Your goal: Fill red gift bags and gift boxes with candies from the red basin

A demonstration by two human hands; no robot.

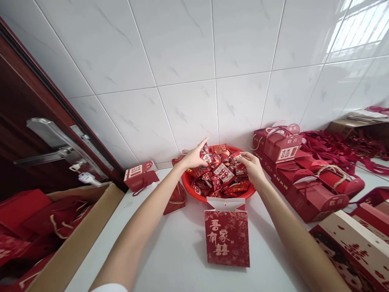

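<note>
A red plastic basin (196,194) full of small red wrapped candies (224,173) stands against the wall. My left hand (194,158) is over the basin's left side, with wrapped candy (206,156) between its fingers; one finger points out toward the wall. At the basin's right side my right hand (253,168) pinches a red-and-white candy packet (237,157) by its edge. In front of the basin a dark red paper gift bag (227,239) stands upright with its top open. Its contents are hidden from this angle.
Several red gift boxes (316,194) with rope handles stand at right, beside a heap of ribbons (331,148). Left of the basin are a small red box (141,176) and a red bag (176,200). A cardboard carton (100,202) and a door with keys (88,178) flank the table.
</note>
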